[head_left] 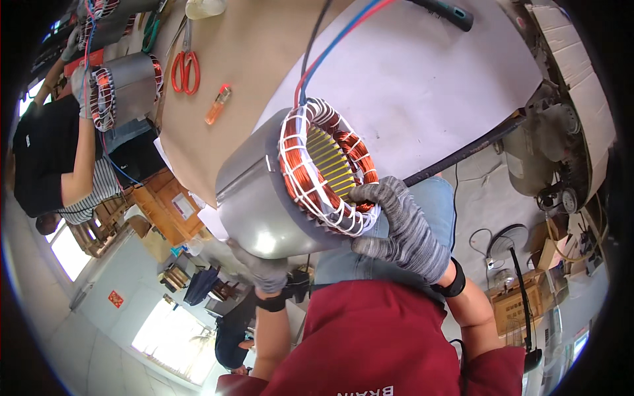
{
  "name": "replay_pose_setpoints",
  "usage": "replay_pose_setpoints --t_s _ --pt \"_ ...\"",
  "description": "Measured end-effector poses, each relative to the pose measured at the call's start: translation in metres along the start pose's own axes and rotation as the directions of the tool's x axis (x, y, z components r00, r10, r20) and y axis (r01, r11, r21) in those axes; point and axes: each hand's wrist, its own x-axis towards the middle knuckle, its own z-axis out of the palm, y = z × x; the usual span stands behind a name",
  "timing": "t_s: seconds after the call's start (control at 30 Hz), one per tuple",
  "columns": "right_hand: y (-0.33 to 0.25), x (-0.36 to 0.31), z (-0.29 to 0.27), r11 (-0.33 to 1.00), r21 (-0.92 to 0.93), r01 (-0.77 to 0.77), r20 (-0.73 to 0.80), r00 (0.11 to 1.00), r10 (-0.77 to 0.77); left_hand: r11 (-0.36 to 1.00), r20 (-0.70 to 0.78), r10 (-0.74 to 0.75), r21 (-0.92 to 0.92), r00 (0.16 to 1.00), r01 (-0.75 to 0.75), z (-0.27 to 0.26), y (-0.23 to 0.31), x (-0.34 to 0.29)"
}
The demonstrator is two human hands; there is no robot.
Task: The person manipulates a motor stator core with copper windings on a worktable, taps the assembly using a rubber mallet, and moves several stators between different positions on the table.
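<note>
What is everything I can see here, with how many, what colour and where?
Motor stator: one, grey with copper windings, centre
Lead wires: several, red, blue, black, above the stator
Second stator: one, grey and copper, upper left
Scissors: one pair, red-handled, upper left
Small tool: one, orange, near the scissors; exact kind unclear
Sheet: one, white, upper centre
Windows: at least two, bright white, lower left
Co-workers: at least two, dark clothing, left and lower left
Background clutter: uncounted, mixed colours, around the edges
Left hand: one, grey glove, against the stator's underside
Right hand: one, grey glove, gripping the windings
</note>
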Motion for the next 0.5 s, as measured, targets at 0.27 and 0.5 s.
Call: replay_pose_setpoints --t_s 0.27,0.5 --pt "-0.011 -0.011 -0.001 0.998 -0.060 -0.021 -0.108 0.994 0.014 0.988 -0.232 -0.076 -0.151 0.970 0.041 0.034 0.005 -0.023" --pt "-0.034 -0.025 -0.014 0.986 -0.063 -0.154 0.119 0.980 0.161 0.920 0.193 -0.103 -0.355 0.976 0.168 0.014 0.024 -0.026"
